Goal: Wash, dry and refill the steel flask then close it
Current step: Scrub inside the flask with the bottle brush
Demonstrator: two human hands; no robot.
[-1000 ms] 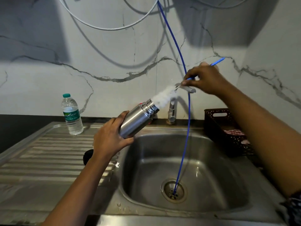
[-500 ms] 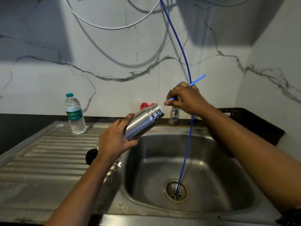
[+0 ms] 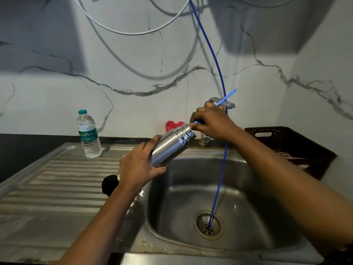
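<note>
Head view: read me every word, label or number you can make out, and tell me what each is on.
"nature": white script on the green label of the plastic water bottle.
Small print above and below it: too blurred to read.
steel flask, blue brush handle, dark basket: no text visible.

Dim, cool light from above. 2 broad dark shadows cross the white grey-veined marble wall. The cylindrical brushed-steel flask shows soft sheen. Edges bow; detail slightly soft.
</note>
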